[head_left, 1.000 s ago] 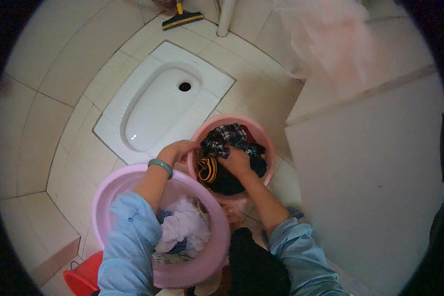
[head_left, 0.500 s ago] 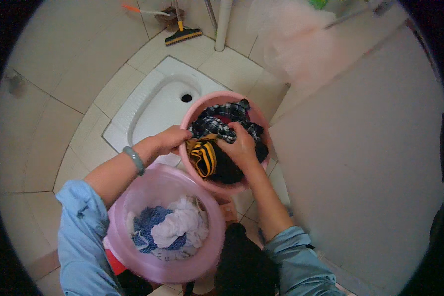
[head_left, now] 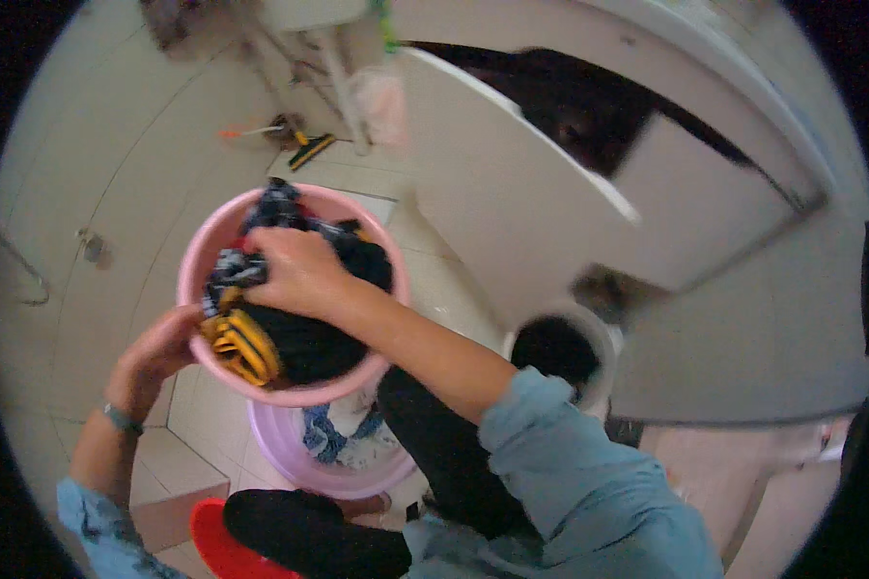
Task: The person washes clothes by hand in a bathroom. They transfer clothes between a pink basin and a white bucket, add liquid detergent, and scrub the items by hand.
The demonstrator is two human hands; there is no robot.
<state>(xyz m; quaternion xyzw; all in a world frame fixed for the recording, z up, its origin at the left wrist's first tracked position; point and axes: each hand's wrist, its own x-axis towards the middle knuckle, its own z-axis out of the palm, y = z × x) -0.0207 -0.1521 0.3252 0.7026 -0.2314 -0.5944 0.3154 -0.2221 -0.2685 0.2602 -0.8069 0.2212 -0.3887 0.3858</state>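
Note:
A pink basin (head_left: 189, 270) full of dark clothes is held up in front of me, partly over a purple basin (head_left: 278, 454) on the floor. My left hand (head_left: 162, 344) grips its near left rim. Reaching in from the right, my right hand (head_left: 299, 272) has its fingers closed on a black-and-white plaid garment (head_left: 234, 274). Beside that lie a black garment (head_left: 309, 343) and a yellow-and-black striped cloth edge (head_left: 249, 349). Blue and white clothes (head_left: 330, 434) show in the purple basin, whose far part the pink one hides.
A white bucket (head_left: 603, 372) with dark contents stands at the right, below a pale panel (head_left: 512, 183). By the far wall are a yellow-and-black floor brush (head_left: 311, 151) and a white pipe (head_left: 346, 96). Something red (head_left: 227, 540) shows beside my leg at lower left.
My view has swung to the right. The pink basin, held in my left hand, now overlaps the purple basin and hides the squat toilet. My right hand has moved onto the plaid garment.

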